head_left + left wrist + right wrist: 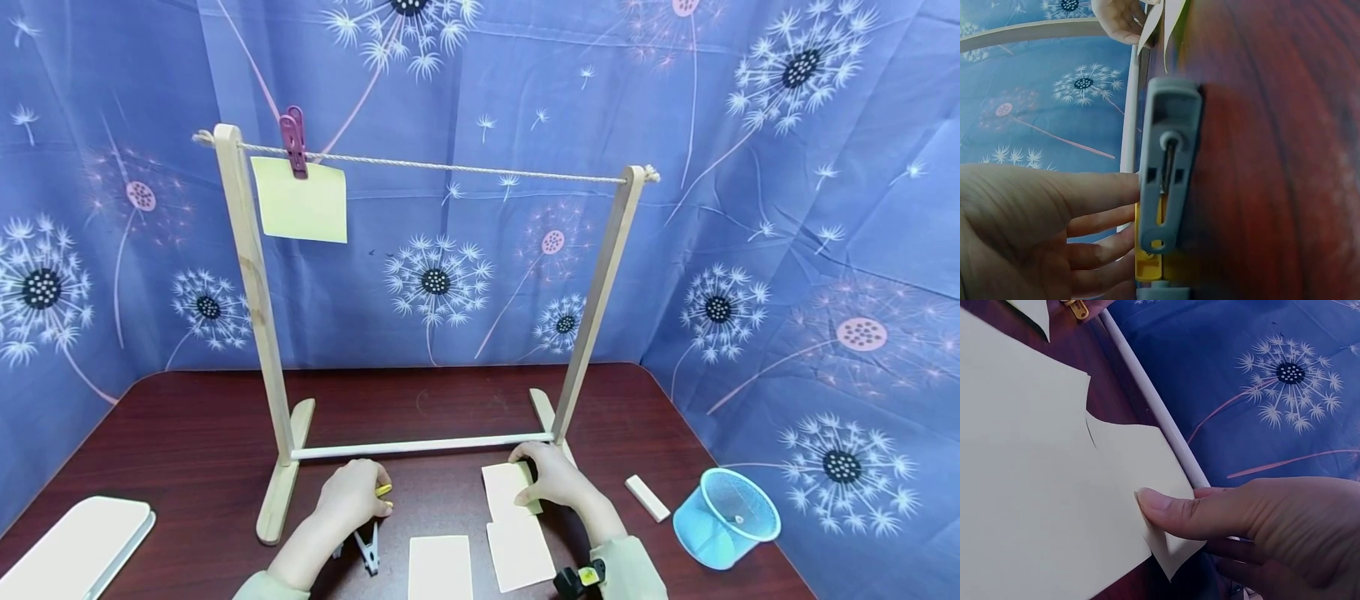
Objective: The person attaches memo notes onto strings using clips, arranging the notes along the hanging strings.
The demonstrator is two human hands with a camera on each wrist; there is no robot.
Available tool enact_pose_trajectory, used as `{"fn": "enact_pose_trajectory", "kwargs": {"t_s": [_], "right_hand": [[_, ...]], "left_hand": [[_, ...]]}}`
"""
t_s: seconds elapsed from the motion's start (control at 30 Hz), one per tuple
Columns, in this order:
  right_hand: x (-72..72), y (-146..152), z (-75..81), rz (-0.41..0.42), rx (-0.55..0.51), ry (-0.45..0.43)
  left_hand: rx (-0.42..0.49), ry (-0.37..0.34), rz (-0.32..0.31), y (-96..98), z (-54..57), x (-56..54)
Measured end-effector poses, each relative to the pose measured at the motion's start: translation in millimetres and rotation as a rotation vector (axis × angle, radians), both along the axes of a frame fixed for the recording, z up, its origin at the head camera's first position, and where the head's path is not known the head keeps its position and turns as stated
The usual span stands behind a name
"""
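Observation:
My left hand [351, 497] holds a yellow clothespin [383, 490] low over the table, left of the middle. A grey clothespin [367, 550] lies just below that hand, and in the left wrist view it partly hides the yellow one. With thumb and fingers my right hand [553, 479] pinches the edge of a pale yellow paper note [1147, 462], which bends at the thumb. A second note [519, 554] overlaps it in the head view, and a third note [440, 567] lies to its left. On the rope, a purple clothespin [294, 142] holds up another note [302, 200].
A wooden frame [258, 308] with a rope [450, 167] strung across its top stands behind both hands. To the right are a small white block [647, 498] and a blue mesh cup [708, 529]. A white case [75, 550] lies at the front left.

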State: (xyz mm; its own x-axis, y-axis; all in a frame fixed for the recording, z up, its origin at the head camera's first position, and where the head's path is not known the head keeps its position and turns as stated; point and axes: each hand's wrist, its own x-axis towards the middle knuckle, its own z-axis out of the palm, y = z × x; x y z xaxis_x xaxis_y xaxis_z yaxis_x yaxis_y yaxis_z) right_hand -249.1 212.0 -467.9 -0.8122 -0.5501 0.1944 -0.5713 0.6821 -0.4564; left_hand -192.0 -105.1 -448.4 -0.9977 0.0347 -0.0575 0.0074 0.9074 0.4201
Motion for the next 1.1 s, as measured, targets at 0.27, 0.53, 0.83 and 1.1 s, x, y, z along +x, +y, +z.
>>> {"fn": "enact_pose_trajectory", "kwargs": {"t_s": [0.27,0.53,0.83,1.1], "right_hand": [[-0.9,-0.6,-3.8,-0.013,-0.053,-0.034],[-3.4,-1.5,-6.4,-0.037,-0.113,-0.048],[-5.0,2.1,-9.5,-0.023,-0.209,-0.176],[-4.8,2.9,-7.6,-0.062,-0.428,-0.391]], "left_hand": [[0.009,0.006,-0.003,-0.9,0.5,0.7],[0.009,0.018,-0.011,-2.3,0.0,-0.2],[0.013,0.017,-0.019,-3.7,-1.9,-1.4],[0.017,0.022,-0.020,-4.2,-2.7,-2.2]]}}
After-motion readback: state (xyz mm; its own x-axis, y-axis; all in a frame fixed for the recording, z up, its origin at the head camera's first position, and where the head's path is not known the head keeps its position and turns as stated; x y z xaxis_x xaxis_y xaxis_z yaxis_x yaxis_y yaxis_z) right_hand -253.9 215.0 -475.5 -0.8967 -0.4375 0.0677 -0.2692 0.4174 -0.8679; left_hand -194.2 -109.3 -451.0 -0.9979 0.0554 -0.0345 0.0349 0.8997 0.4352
